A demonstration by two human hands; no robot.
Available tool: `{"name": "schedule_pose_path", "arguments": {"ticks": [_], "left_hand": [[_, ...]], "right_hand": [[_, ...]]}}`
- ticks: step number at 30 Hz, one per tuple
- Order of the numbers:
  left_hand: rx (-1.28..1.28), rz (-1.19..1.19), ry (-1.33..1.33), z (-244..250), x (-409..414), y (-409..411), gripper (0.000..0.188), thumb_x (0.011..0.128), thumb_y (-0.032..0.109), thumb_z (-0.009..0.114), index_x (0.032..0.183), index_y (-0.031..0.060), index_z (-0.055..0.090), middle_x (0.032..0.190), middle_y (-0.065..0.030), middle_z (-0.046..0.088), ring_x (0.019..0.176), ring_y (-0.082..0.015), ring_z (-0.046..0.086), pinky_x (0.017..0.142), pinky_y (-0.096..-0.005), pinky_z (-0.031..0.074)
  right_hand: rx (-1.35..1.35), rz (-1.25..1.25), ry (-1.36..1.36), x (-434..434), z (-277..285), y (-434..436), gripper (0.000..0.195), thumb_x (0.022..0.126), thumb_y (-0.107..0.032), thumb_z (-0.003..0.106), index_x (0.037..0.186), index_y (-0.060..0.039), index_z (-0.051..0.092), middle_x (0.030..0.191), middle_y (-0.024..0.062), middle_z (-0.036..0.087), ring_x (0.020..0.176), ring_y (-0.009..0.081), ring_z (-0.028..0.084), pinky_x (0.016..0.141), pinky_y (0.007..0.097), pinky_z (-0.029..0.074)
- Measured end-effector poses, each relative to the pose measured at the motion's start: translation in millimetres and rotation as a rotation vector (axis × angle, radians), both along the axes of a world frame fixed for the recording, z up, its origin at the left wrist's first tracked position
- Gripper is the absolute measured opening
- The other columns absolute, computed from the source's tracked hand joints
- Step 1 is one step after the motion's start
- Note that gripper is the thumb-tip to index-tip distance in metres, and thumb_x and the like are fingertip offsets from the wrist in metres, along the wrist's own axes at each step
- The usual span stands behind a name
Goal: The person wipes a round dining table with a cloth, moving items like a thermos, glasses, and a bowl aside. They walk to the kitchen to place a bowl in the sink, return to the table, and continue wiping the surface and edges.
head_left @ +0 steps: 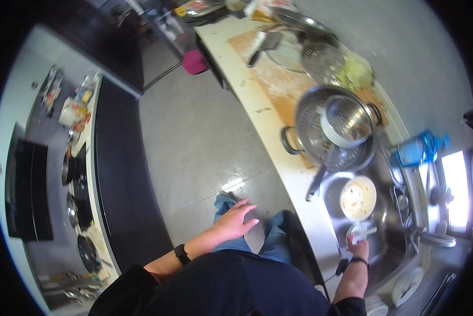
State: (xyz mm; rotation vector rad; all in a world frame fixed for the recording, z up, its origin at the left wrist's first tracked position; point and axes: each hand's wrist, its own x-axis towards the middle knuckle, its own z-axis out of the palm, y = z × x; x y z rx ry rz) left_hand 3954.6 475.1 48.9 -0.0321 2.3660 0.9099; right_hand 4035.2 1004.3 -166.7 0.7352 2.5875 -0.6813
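My right hand is down in the stainless steel sink, its fingers on the edge of a small white bowl with a pale handle or spoon at it. Just beyond it in the sink stands a larger white bowl with food residue inside. My left hand hangs over the floor in front of my body, fingers apart and holding nothing. Past the sink, a large steel steamer pot with black handles holds a smaller steel pot. A black-handled utensil leans out of it over the counter edge.
A wooden board bears a cleaver, a glass lid and a perforated steel plate beside cabbage. A blue bottle lies or leans behind the sink, near the faucet. Pans stand on the opposite counter.
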Motion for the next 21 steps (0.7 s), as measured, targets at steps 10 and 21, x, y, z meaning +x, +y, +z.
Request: {"name": "schedule_pose_path", "arguments": {"ticks": [10,21], "left_hand": [[0.113,0.347,0.171,-8.6,10.9,-129.5,0.053,0.089,0.035,0.062,0.131,0.0051,0.051,0.143,-0.0274,0.039,0.133,-0.0389,0.038,0.107,-0.0416,0.037],[0.266,0.801,0.330,-53.5,16.5,-364.9,0.049,0.086,0.026,0.068,0.127,0.0039,0.055,0.141,-0.0286,0.041,0.118,-0.0349,0.056,0.091,-0.0379,0.050]], "right_hand": [[-0.564,-0.793,0.093,-66.2,123.3,-176.5,0.039,0.092,-0.035,0.055,0.122,-0.0103,0.047,0.096,0.0075,0.062,0.063,0.0179,0.059,0.046,0.0266,0.041],[-0.241,0.215,0.023,-152.6,120.6,-460.6,0.033,0.086,-0.030,0.063,0.099,0.0007,0.065,0.091,0.0198,0.067,0.080,0.0269,0.067,0.073,0.0363,0.051]]}}
